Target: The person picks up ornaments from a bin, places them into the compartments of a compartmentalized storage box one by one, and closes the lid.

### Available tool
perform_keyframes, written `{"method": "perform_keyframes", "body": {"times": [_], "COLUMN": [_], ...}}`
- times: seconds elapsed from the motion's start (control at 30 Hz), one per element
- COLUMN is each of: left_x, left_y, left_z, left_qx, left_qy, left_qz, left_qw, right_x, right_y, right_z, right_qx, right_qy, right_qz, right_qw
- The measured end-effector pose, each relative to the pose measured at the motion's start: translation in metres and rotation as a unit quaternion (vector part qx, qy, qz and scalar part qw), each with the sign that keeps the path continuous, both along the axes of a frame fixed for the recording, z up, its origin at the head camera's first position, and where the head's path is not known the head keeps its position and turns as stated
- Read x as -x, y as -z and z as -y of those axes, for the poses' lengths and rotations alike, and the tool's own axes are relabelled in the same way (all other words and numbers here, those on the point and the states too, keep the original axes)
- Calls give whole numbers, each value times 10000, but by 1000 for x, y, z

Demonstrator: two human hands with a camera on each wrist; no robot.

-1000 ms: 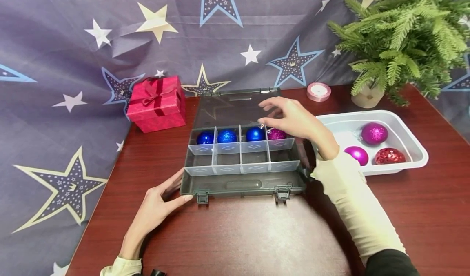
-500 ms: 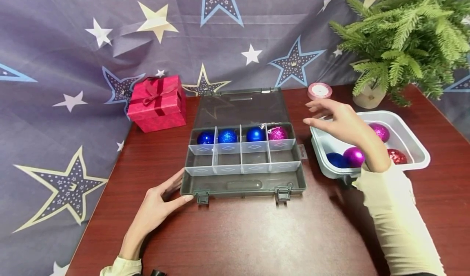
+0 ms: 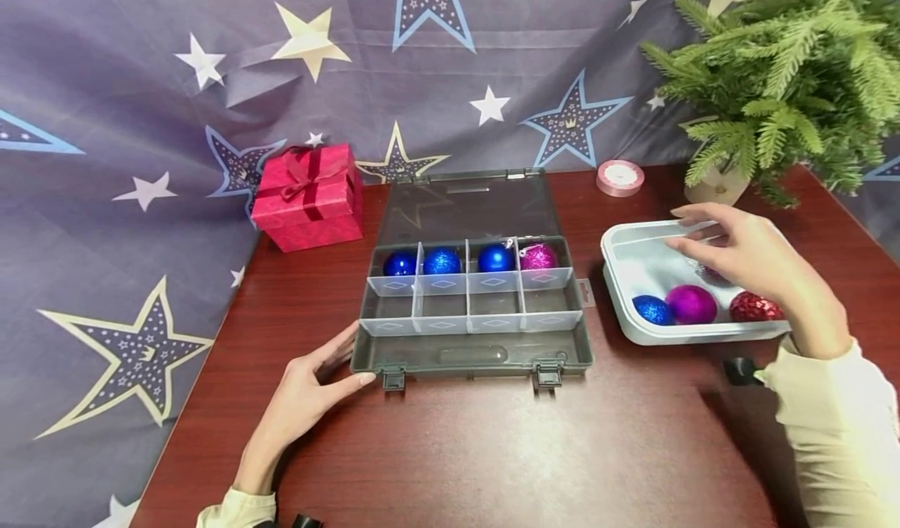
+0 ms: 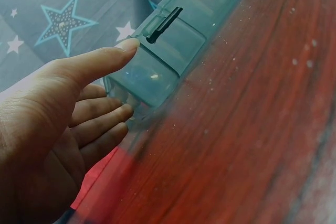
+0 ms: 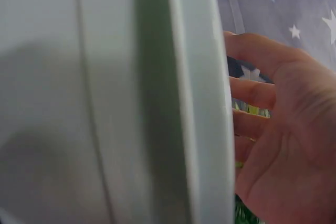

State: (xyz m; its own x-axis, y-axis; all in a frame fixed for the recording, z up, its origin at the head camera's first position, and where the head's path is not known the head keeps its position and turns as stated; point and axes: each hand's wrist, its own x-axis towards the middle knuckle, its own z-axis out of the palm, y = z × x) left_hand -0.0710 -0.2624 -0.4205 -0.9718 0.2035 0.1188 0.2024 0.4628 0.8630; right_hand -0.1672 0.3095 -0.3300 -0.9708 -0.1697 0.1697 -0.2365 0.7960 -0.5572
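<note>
My left hand (image 3: 298, 399) rests at the front left corner of a dark see-through organizer box (image 3: 471, 354), its thumb along the front edge and its fingers by the left side. In its back row of compartments lie three blue Christmas balls (image 3: 496, 258) and a pink glitter one (image 3: 538, 257). My right hand (image 3: 762, 258) hovers over a white tray (image 3: 636, 334), fingers loosely bent, with nothing seen in them. The tray holds a blue ball (image 3: 652, 310), a magenta ball (image 3: 691, 305), a red ball (image 3: 754, 307) and a purple ball mostly hidden behind the hand.
A red gift box (image 3: 309, 200) stands at the back left. A pink ribbon roll (image 3: 619, 178) lies behind the tray, and a small artificial fir tree (image 3: 780, 83) stands at the back right. The organizer's lid (image 3: 471, 209) leans back towards the starry cloth.
My right hand has moved right, from above the pink glitter ball in the organizer to over the tray. The left hand has stayed at the box corner.
</note>
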Motion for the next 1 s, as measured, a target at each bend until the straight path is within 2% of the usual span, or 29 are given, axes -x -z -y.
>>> {"method": "perform_keyframes", "body": {"times": [0.23, 0.4, 0.77, 1.0], "left_x": [0, -1, 0, -1], "left_y": [0, -1, 1, 0], "left_z": [0, 0, 0, 1], "left_qx": [-8, -13, 13, 47], "left_qy": [34, 65, 19, 50], "left_qz": [-82, -71, -41, -65], "left_qw": [10000, 10000, 10000, 10000], "right_x": [-9, -11, -17, -18], "right_y": [2, 7, 13, 20], "right_z": [-26, -36, -48, -50], "right_qx": [-351, -488, -744, -1018], "right_qy": [454, 616, 587, 539], "right_qz": [118, 313, 310, 155], "right_qw": [9983, 9964, 9950, 9932]}}
